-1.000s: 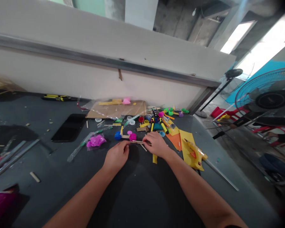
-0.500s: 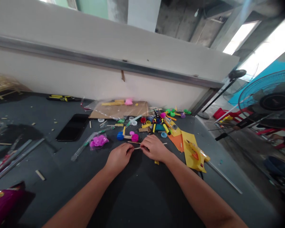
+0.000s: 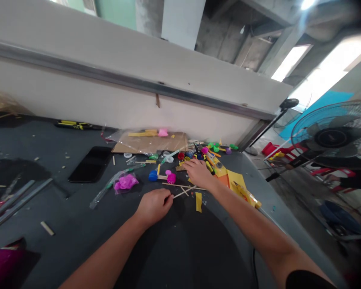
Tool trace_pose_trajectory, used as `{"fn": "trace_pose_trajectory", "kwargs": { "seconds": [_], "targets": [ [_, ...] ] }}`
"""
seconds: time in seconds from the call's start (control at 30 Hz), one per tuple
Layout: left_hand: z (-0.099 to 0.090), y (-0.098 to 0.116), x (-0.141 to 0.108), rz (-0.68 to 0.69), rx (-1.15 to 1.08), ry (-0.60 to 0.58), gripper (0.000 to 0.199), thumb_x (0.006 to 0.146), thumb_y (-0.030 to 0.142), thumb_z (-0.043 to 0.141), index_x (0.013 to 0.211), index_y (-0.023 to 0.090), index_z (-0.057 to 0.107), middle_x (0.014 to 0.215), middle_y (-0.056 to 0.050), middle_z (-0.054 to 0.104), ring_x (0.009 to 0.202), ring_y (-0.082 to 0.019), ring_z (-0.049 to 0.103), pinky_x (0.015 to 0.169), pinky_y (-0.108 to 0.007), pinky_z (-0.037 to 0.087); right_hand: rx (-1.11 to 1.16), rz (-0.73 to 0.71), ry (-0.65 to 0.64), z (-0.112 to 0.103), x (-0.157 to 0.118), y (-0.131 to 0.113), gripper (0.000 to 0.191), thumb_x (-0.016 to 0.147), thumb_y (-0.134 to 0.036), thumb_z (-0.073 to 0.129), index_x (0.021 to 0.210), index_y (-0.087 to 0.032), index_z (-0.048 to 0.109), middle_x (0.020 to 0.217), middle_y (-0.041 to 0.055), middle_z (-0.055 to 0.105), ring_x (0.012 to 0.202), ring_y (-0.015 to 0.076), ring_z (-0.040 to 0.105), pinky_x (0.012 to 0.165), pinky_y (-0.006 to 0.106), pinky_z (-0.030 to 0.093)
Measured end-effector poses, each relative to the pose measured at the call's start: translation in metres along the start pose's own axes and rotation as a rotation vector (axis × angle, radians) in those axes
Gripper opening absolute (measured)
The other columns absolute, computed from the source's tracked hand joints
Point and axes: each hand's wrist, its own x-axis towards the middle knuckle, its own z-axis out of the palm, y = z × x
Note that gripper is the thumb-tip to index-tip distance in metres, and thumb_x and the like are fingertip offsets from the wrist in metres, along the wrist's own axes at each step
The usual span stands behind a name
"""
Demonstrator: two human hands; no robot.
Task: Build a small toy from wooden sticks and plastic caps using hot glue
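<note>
My left hand point(image 3: 155, 206) is closed, pinching one end of a thin wooden stick point(image 3: 180, 194) low over the dark table. The stick crosses other thin sticks lying there. My right hand point(image 3: 197, 173) is stretched forward over the clutter, palm down and fingers extended, near a small cardboard piece point(image 3: 179, 168) and the yellow-and-black pliers point(image 3: 209, 167). I see nothing held in it, though its fingertips partly cover what lies beneath. Just beyond my left hand is a small assembly of sticks with a blue cap point(image 3: 153, 175) and a magenta cap point(image 3: 171, 178).
A black phone point(image 3: 90, 164) and a bag of magenta pieces point(image 3: 126, 182) lie to the left. A yellow paper strip point(image 3: 199, 202) is near my right forearm. Cardboard point(image 3: 165, 143) lies at the back by the white partition. A fan point(image 3: 331, 138) stands at the right.
My right hand has let go of the stick and moved forward to the clutter. My left hand still holds the stick and has come slightly nearer to me.
</note>
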Motion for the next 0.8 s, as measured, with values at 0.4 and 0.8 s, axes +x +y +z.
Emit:
{"fn": "trace_pose_trajectory", "kwargs": {
  "seconds": [0.4, 0.8],
  "targets": [
    [-0.001, 0.000, 0.000, 0.027, -0.041, -0.017, 0.031, 0.089, 0.030, 0.035, 0.067, 0.020, 0.055, 0.071, -0.002, 0.062, 0.069, -0.014, 0.057, 0.059, -0.025, 0.034, 0.088, 0.130, 0.012, -0.005, 0.031, 0.003, 0.023, 0.081, -0.015, 0.047, 0.088, -0.021, 0.068, 0.088, 0.0042, 0.070, 0.086, 0.0177, 0.059, 0.079, 0.030, 0.038],
    [-0.002, 0.001, -0.002, 0.008, -0.072, -0.023, 0.029, 0.086, 0.029, 0.039, 0.068, 0.019, 0.059, 0.072, -0.003, 0.064, 0.067, -0.015, 0.059, 0.058, -0.025, 0.035, 0.253, -0.154, -0.017, -0.025, 0.117, -0.040, 0.020, 0.084, -0.019, 0.049, 0.092, -0.020, 0.067, 0.090, 0.0004, 0.070, 0.081, 0.0132, 0.061, 0.069, 0.022, 0.040]
  ]
}}
